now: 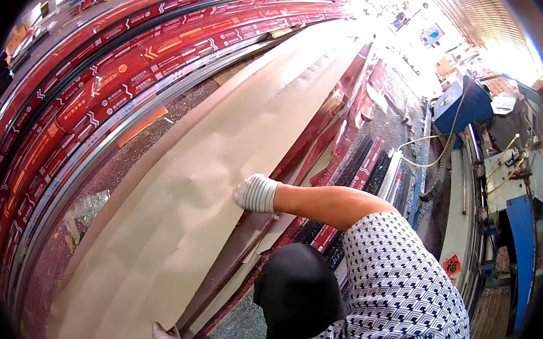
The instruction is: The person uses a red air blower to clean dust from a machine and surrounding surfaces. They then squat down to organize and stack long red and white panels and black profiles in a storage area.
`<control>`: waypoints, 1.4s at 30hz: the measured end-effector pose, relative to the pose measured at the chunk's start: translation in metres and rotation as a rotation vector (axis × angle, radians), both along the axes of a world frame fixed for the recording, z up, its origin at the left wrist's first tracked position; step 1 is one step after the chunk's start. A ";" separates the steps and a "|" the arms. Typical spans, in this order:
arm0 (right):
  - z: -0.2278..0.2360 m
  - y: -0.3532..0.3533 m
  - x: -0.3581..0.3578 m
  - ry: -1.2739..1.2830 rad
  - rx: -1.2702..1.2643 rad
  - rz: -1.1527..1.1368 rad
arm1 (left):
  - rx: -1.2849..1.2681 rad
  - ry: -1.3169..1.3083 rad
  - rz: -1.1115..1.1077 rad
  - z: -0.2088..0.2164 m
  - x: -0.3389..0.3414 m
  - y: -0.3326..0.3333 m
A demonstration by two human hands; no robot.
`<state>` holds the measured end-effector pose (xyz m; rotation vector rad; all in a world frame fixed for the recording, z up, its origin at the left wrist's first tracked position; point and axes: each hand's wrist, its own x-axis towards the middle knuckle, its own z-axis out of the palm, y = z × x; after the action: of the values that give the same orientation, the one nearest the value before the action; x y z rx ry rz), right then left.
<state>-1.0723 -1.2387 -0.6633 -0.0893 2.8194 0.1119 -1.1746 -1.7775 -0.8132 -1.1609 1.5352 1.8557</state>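
A long, beige, creased sheet [173, 219] runs from the lower left up to the far middle; whether it is paper or film I cannot tell. My right hand [256, 192], in a white striped knit glove, is closed on the sheet's right edge about halfway along, where the surface is dented. Lower down, my left hand [168, 337] wears a similar glove and has its fingers closed at the same edge, partly cut off by the picture's lower border. Crumpled red film [331, 126] lies along the sheet's right side.
Long bars in red printed wrapping [94, 94] are stacked at the left. More long profiles [369, 167] lie on the right, beside a blue machine box [461, 106] with a looping hose [420, 164]. Clear plastic scrap [89, 207] is on the floor. A black rounded shape [301, 291] blocks the lower middle.
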 end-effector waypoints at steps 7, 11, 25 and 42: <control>-0.013 -0.062 0.038 -0.148 -0.095 0.028 | -0.257 -0.222 -0.077 0.000 0.012 -0.033; -0.050 -0.050 0.039 -0.097 -0.114 -0.016 | -0.312 -0.161 -0.073 -0.015 0.002 -0.047; -0.069 0.159 0.087 1.019 -1.174 -2.094 | -0.282 -0.125 -0.022 0.037 -0.015 -0.032; -0.019 0.284 0.056 0.589 -0.592 -1.920 | -0.247 -0.381 -0.449 -0.042 -0.042 -0.082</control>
<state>-1.0164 -0.9546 -0.6825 2.5470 1.9535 -1.1734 -1.2165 -1.8598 -0.8555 -1.0823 1.6576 1.1083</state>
